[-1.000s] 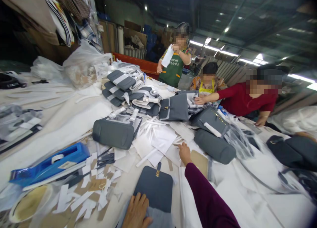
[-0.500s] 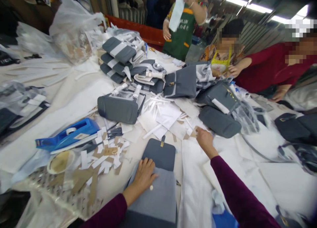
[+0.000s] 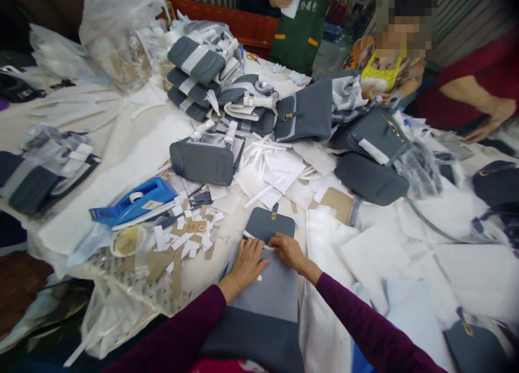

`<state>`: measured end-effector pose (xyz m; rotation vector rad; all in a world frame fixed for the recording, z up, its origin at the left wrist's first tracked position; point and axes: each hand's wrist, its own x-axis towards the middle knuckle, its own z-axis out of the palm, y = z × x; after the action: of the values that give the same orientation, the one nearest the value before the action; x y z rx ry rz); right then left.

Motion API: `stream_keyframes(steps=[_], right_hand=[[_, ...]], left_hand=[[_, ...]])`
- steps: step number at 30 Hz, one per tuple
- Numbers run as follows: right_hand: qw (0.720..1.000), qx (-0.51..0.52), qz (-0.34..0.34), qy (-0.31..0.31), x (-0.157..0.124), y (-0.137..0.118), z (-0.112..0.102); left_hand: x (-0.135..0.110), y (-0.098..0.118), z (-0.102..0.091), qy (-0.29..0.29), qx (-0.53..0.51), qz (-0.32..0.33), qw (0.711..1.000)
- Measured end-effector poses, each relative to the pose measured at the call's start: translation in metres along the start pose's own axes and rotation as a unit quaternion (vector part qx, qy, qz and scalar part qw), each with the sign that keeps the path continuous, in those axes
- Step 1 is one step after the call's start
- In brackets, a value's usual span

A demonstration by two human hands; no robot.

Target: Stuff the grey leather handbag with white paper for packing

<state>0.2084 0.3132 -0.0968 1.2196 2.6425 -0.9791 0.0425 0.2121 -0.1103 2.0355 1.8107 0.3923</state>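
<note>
A dark grey bag [image 3: 251, 338] lies flat before me, its flap [image 3: 265, 221] with a gold clasp pointing away. A lighter grey sheet [image 3: 275, 289] covers its middle, with a small round white spot on it. My left hand [image 3: 248, 262] rests on that sheet, fingers stretched toward the flap and thumb apart. A thin white strip [image 3: 248, 235] runs across the base of the flap, partly hidden under my left fingertips. My right hand [image 3: 288, 252] is closed in a pinch at the strip's right end.
A blue tape dispenser [image 3: 135, 202] stands left, by paper scraps [image 3: 190, 232] and a tape roll [image 3: 127, 240]. Wrapped bags [image 3: 197, 59] are stacked beyond, with white paper strips [image 3: 263, 157] in front. White sheets [image 3: 375, 254] lie right. Co-workers stand across the table.
My right hand has come from the paper pile back to the bag, now with the white strip at the flap's base. My left hand stays on the sheet. The view has tilted down.
</note>
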Motion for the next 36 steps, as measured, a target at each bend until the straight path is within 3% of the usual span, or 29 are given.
stream_keyframes(steps=[6,18,22,25,28,30,33,36], right_hand=[[1.000,-0.001,-0.013,0.015,-0.004,0.000,0.013],[0.998,0.047,-0.003,0.048,-0.020,0.002,0.030],[0.995,0.049,-0.004,0.086,0.001,0.011,0.012],[0.988,-0.015,0.081,0.131,0.034,0.018,-0.009],[0.977,-0.050,0.170,0.115,0.065,0.023,-0.025],[0.975,-0.043,0.190,0.106,0.079,0.026,-0.035],[0.978,-0.025,0.196,0.072,0.083,0.023,-0.052],[0.981,-0.020,0.185,0.052,0.064,0.005,-0.066]], left_hand=[[-0.002,0.005,-0.002,0.032,0.008,-0.023,0.999],[0.001,0.006,-0.009,0.017,0.035,-0.009,0.999],[0.003,0.004,-0.008,0.010,0.037,-0.016,0.999],[0.003,0.002,-0.006,0.009,0.037,-0.016,0.999],[0.003,0.002,-0.004,0.014,0.030,-0.021,0.999],[0.002,0.002,-0.004,0.014,0.024,-0.020,0.999],[0.001,0.001,-0.005,0.015,0.021,-0.016,1.000],[-0.001,0.000,-0.004,0.025,0.010,-0.021,0.999]])
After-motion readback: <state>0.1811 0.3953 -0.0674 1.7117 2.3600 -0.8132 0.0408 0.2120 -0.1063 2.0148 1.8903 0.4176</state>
